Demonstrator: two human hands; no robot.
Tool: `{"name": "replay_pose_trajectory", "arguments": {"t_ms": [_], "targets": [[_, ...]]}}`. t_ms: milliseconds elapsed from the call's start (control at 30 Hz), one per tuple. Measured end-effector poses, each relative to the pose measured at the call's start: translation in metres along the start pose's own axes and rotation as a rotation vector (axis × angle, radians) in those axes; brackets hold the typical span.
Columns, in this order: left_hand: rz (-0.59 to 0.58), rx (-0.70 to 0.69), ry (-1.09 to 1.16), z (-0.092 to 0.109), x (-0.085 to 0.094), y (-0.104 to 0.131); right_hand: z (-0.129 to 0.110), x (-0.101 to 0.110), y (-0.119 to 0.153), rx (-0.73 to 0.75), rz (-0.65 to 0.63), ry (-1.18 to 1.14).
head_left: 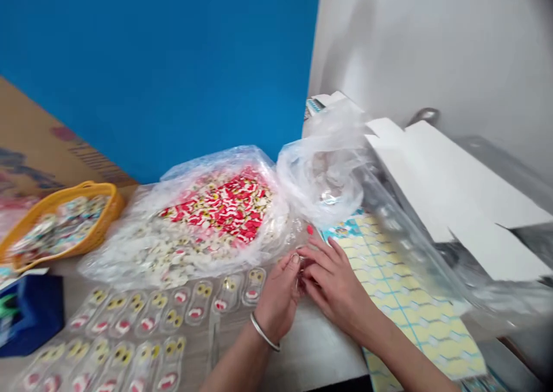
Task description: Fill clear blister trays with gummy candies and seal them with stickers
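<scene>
Near the middle of the table my left hand, with a silver bangle at its wrist, is closed, thumb against its fingers. My right hand meets it from the right, fingers bent and the fingertips at the left hand's thumb. Something small and clear seems to lie between them, too blurred to name. Left of the hands, clear plastic pieces with yellow and red-white parts lie in two rows. Behind them spreads a clear bag of small red, white and yellow pieces.
An orange basket of small packs and a dark blue box are at the left. A white plastic bag stands behind my hands. Right are yellow printed sheets and white card.
</scene>
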State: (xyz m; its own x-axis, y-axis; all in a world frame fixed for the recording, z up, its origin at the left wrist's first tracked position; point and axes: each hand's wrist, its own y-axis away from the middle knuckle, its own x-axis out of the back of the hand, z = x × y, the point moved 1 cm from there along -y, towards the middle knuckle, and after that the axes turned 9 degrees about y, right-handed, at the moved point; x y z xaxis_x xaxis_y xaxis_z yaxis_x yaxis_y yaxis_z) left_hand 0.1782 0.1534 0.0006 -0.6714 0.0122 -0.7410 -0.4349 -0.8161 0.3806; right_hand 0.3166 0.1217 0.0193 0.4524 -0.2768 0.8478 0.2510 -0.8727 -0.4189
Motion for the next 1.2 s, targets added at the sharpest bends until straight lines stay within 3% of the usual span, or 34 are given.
{"name": "replay_pose_trajectory", "arguments": {"t_ms": [100, 233, 367, 500, 833, 1067, 1200], "targets": [[0.158, -0.123, 0.019, 0.025, 0.022, -0.001, -0.004, -0.017, -0.034, 0.000, -0.025, -0.141], [0.403, -0.214, 0.022, 0.065, 0.057, 0.002, 0.008, -0.059, -0.094, -0.103, -0.098, -0.160], [0.429, -0.201, 0.077, 0.091, 0.073, 0.003, 0.026, -0.098, -0.147, -0.180, -0.217, 0.000], [0.404, -0.162, 0.067, 0.097, 0.082, -0.002, 0.041, -0.114, -0.180, -0.336, -0.263, 0.230], [0.333, -0.167, 0.095, 0.096, 0.083, -0.022, 0.035, -0.121, -0.199, -0.100, -0.500, 0.470], [0.367, -0.174, 0.126, 0.096, 0.080, -0.025, 0.032, -0.124, -0.198, -0.081, -0.505, 0.478], [0.366, -0.189, 0.127, 0.094, 0.082, -0.027, 0.033, -0.126, -0.200, -0.110, -0.420, 0.422]]}}
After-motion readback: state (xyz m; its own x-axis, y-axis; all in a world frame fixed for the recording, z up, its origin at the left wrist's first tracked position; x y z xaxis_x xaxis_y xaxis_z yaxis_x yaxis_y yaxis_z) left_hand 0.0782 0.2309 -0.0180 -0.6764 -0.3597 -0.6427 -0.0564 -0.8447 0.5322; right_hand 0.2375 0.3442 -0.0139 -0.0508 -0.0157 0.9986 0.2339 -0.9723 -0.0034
